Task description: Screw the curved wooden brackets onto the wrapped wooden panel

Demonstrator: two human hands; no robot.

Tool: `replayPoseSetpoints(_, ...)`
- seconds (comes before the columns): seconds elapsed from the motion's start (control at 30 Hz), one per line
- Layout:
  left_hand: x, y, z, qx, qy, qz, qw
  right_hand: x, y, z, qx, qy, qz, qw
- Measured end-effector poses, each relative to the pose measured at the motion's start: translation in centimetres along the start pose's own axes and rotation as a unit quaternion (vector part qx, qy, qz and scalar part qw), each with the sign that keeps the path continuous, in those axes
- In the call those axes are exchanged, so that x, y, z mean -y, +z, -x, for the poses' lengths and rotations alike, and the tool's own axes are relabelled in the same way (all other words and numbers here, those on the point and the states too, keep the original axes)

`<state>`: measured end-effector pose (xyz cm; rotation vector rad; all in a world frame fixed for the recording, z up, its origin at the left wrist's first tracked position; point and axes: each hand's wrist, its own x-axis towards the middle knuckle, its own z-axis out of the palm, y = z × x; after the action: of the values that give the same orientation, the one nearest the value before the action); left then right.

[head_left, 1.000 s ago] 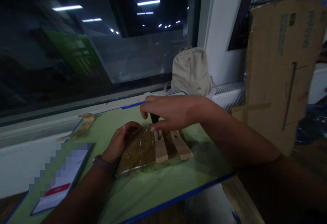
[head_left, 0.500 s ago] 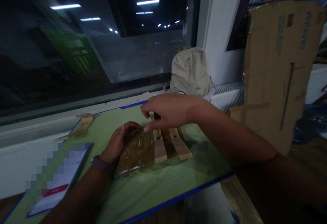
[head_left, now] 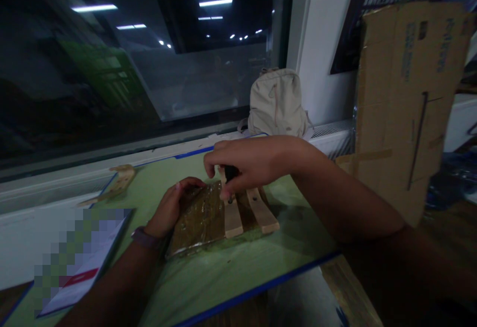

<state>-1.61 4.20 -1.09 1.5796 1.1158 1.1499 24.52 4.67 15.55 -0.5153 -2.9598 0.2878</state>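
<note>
Hands at wooden board with slats, green mat

Item 1: wooden board [head_left: 201, 217], brown, wrapped in glossy film, lying flat on the green cutting mat [head_left: 238, 277] near the mat's centre. Two pale wooden slats [head_left: 234, 215] lie side by side across its right part, running from 12 o'clock towards 6 o'clock; the right-hand slat shows a small hole.

Item 2: left hand [head_left: 169, 206], at 9 o'clock of the board, fingers curled over the board's far-left corner and pressing on it, closed around nothing. A band sits on the wrist.

Item 3: right hand [head_left: 249, 160], reaching in from 3 o'clock, fingers pinched shut around a small dark-handled tool [head_left: 231, 174] held upright, tip down on the left slat (type of tool too dim to tell).

Item 4: surroundings. Clipboard with paper [head_left: 80, 262] at 8 o'clock of the board, partly on the mat. Pale wooden piece [head_left: 117, 183] at 10 o'clock, by the mat's far edge. Beige backpack [head_left: 278, 103] at 1 o'clock, on the window ledge. Cardboard sheet [head_left: 404, 103] standing upright at 3 o'clock. Dark window [head_left: 130, 58] across the back, showing reflected ceiling lights.
</note>
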Motion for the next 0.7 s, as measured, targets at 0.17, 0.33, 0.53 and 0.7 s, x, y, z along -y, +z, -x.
replayPoseSetpoints(0.17,0.0,0.2,0.1,0.008,-0.004,0.017,1.0,-0.1,-0.2,0.3,0.018,-0.048,-0.035,0.998)
replayPoseSetpoints(0.33,-0.2,0.2,0.0,0.004,0.004,0.01,1.0,0.3,0.1,-0.7,-0.038,0.076,0.057,0.995)
replayPoseSetpoints(0.53,-0.2,0.0,-0.1,0.01,0.002,0.004,1.0,-0.4,-0.2,0.4,0.009,-0.028,-0.035,0.999)
replayPoseSetpoints(0.7,0.3,0.0,-0.1,0.013,0.0,0.025,1.0,0.0,-0.4,0.0,-0.013,-0.009,-0.009,1.0)
